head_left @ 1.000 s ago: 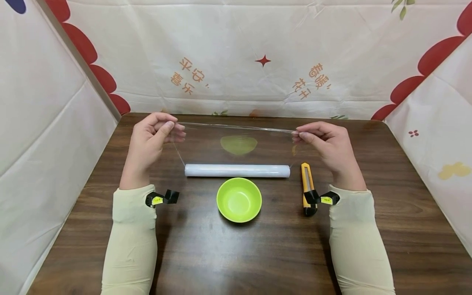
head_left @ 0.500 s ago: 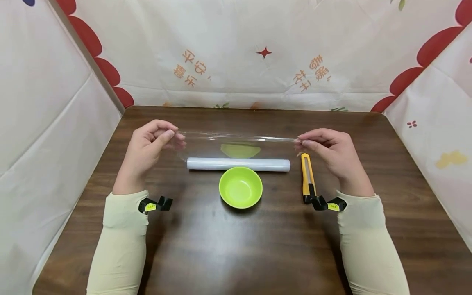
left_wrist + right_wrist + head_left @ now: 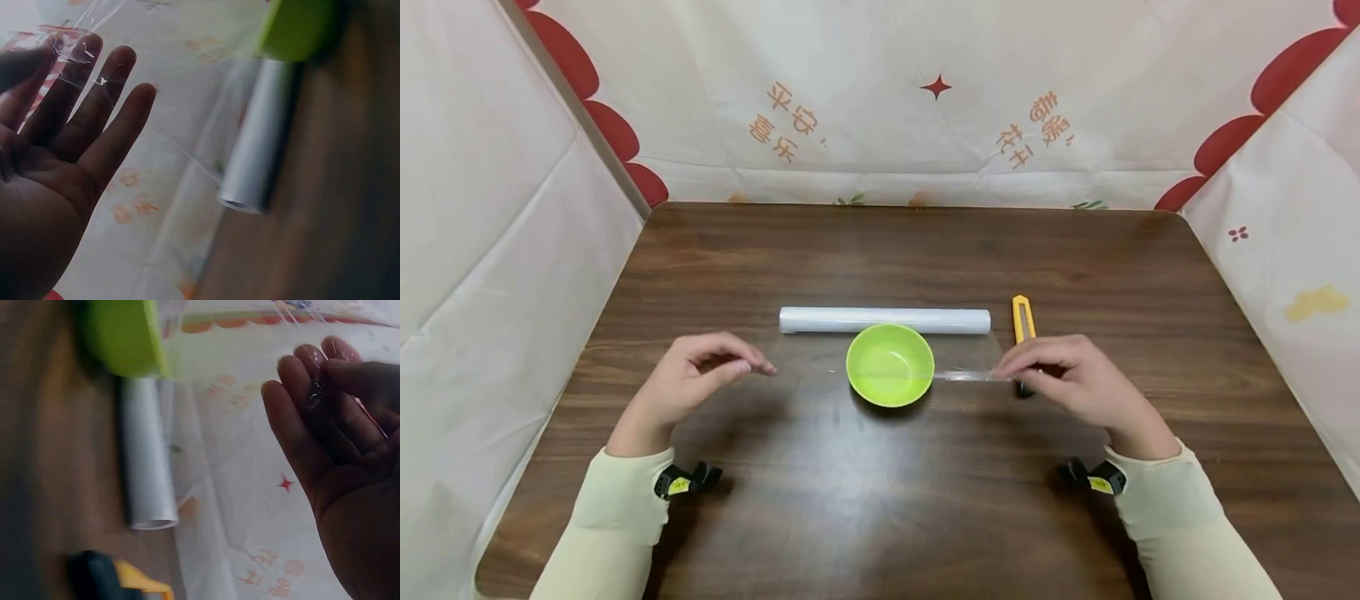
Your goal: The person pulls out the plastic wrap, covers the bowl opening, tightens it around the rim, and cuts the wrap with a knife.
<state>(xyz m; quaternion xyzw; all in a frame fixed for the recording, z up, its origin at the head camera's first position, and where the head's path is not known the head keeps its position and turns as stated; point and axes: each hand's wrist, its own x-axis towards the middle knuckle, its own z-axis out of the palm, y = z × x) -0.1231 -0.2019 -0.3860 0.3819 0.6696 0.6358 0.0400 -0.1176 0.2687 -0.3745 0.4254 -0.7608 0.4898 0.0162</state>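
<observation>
Clear cling film [image 3: 966,376] stretches between both hands, over a small lime-green bowl [image 3: 891,365], and runs back to its white roll [image 3: 884,320] on the table just behind the bowl. My left hand [image 3: 696,375] pinches one corner of the film between thumb and index finger, left of the bowl; in the left wrist view its other fingers [image 3: 115,75] spread out straight. Right of the bowl, my right hand [image 3: 1067,379] pinches the opposite corner. In the right wrist view, crumpled film shows at its fingertips [image 3: 312,359].
A yellow utility knife [image 3: 1022,317] lies right of the roll, partly hidden under the right hand in the head view. The brown wooden table [image 3: 880,517] is bordered by white printed cloth walls [image 3: 865,108] at the back and sides.
Both hands have come down and toward the body, drawing the film's edge from behind the roll to across the bowl. The bowl, roll and knife keep their places on the table.
</observation>
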